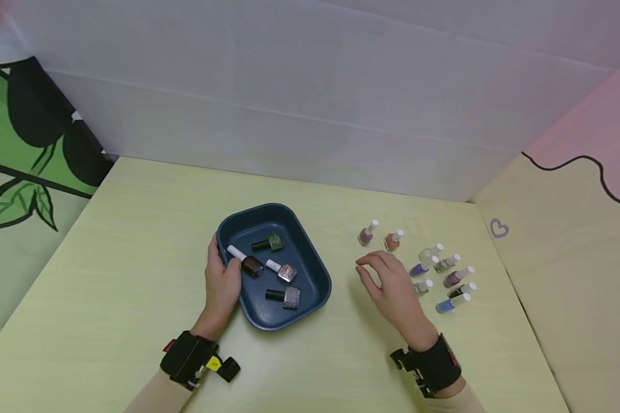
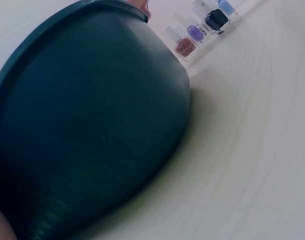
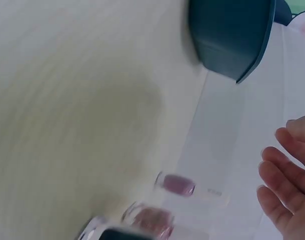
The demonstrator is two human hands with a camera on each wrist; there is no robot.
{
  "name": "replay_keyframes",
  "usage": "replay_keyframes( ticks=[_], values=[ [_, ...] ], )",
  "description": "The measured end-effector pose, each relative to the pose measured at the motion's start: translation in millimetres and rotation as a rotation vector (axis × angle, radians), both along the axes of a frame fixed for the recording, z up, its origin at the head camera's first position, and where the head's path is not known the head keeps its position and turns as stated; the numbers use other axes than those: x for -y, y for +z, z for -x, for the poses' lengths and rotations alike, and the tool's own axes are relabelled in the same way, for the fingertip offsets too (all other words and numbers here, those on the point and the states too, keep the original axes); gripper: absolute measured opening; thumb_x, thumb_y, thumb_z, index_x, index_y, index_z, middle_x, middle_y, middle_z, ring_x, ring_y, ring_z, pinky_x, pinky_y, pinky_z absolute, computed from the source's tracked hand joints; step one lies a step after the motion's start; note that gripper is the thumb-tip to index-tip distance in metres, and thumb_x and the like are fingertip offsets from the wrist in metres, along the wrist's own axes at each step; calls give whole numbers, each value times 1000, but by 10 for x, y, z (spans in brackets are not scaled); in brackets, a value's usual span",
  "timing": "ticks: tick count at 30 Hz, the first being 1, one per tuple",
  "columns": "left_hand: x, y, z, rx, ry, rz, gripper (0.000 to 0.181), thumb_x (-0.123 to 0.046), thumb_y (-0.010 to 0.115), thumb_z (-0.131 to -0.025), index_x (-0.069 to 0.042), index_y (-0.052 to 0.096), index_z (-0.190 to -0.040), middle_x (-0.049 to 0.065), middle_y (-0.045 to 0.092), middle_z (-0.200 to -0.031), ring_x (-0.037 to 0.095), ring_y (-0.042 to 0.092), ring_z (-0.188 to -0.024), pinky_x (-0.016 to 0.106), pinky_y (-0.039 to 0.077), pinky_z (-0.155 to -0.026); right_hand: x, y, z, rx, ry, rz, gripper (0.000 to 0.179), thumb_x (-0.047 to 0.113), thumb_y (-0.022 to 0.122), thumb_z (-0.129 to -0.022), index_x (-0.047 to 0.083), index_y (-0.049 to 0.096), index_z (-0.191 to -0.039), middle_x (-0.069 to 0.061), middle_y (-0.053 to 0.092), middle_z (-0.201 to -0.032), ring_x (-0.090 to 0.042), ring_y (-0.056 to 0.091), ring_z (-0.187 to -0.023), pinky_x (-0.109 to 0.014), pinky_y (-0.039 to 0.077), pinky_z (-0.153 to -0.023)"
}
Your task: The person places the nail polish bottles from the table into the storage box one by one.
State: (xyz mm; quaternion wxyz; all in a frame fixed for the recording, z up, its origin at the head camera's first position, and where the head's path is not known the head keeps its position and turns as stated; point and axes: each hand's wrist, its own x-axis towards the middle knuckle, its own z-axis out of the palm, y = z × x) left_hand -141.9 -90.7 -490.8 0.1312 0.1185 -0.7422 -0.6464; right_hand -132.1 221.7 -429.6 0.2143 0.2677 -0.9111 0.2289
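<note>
Clasping the tray (image 1: 310,272) is the left grip (image 1: 222,289); right grip (image 1: 396,293) gapes; only head view shows bottles (image 1: 291,297) inside.

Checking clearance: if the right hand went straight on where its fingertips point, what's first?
Probably the right side of the dark blue, rounded, plastic-looking tray; the head view shows no object between it and the right hand. Height is unclear, so the hand might clear the rim.
</note>
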Motion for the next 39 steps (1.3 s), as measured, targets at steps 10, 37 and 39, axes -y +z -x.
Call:
replay_keyframes(
  ticks=[10,37,39],
  values=[
    [5,14,0,3,8,9,66,-1,40,-90,-4,15,-152,7,25,-154,15,23,-137,39,21,-112,-393,-191,-108,-28,-73,-28,13,11,68,-82,6,68,-93,-5,65,-94,-19,56,-87,-38,47,-74],
    [0,-24,15,-14,10,22,66,-1,41,-90,-3,17,-151,7,25,-154,16,23,-137,40,20,-112,-753,-361,-324,14,-170,-76,12,8,70,-79,7,68,-91,-3,61,-90,-14,51,-83,-35,47,-63],
    [0,-27,14,-17,10,24,66,-1,41,-90,-3,17,-151,8,26,-154,17,23,-137,40,20,-113,-751,-361,-329,17,-172,-76,11,8,69,-80,8,68,-91,-1,60,-89,-13,51,-81,-33,47,-61]
  ],
)
